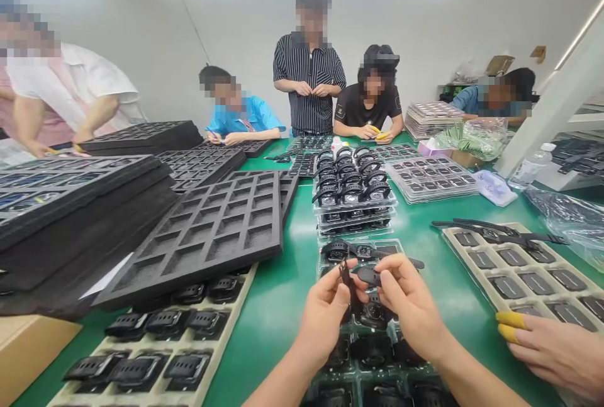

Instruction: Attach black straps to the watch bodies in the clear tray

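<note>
Both my hands are above a clear plastic tray (pixel 396 245) of black smartwatches. My left hand (pixel 321 316) is closed, its thumb and fingers pinching a dark watch strap (pixel 346 273). My right hand (pixel 410 303) pinches the rounded end of a black strap (pixel 368 275) close beside it. Just below, a watch body (pixel 374 311) shows between the hands; whether both strap parts join it I cannot tell. Another smartwatch with its strap spread (pixel 363 251) lies at the tray's far end. My fingers partly hide the straps.
Behind the tray rise stacked trays of watches (pixel 352 190). Black foam trays (pixel 207 237) lean at left, above a cream tray of watches (pixel 226 325). At right, another person's hand with yellow finger covers (pixel 552 347) touches a cream tray (pixel 500 316). Several people work around the green table (pixel 283 325).
</note>
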Motion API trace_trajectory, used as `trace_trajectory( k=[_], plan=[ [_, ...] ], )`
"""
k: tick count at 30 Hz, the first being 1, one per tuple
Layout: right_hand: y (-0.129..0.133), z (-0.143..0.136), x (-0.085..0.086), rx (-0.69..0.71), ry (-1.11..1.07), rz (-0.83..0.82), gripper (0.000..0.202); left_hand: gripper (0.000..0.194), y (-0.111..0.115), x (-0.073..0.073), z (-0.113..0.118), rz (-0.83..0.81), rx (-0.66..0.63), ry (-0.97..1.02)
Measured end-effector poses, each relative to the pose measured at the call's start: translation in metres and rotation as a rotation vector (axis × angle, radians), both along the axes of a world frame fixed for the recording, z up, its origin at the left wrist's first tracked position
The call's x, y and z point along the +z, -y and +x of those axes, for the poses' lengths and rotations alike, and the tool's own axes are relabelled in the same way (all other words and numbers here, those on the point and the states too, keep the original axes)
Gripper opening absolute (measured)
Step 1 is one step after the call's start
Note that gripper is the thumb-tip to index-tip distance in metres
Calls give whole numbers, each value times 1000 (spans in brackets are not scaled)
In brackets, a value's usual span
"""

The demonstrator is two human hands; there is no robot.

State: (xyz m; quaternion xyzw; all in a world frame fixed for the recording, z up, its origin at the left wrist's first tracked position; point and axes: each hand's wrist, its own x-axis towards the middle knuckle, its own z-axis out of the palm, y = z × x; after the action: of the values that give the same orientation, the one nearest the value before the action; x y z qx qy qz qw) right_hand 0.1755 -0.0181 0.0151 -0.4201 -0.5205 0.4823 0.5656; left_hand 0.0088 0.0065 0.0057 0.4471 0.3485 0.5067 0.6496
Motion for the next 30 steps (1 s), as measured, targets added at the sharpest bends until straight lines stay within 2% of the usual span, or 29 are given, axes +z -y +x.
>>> trace_trajectory(
  k=[5,9,14,19,24,27,30],
  plan=[
    [-1,-4,2,73,-92,-20,30,64,3,9,2,79,-61,-73],
    [-2,-6,-2,79,-30,30,27,54,4,16,5,131,-130,-122],
    [-5,-6,-6,37,158,71,24,61,4,9,4,50,5,-78],
    [-5,-4,-8,7,226,98,26,59,3,6,3,72,37,-95],
    [-3,-5,-11,8,185,91,25,61,3,7,3,33,-2,-132],
    [-1,-10,-10,65,146,113,22,61,4,4,4,-12,-35,-62],
    [1,-12,-8,115,130,127,29,64,5,2,5,-45,-58,-4]
  ],
)
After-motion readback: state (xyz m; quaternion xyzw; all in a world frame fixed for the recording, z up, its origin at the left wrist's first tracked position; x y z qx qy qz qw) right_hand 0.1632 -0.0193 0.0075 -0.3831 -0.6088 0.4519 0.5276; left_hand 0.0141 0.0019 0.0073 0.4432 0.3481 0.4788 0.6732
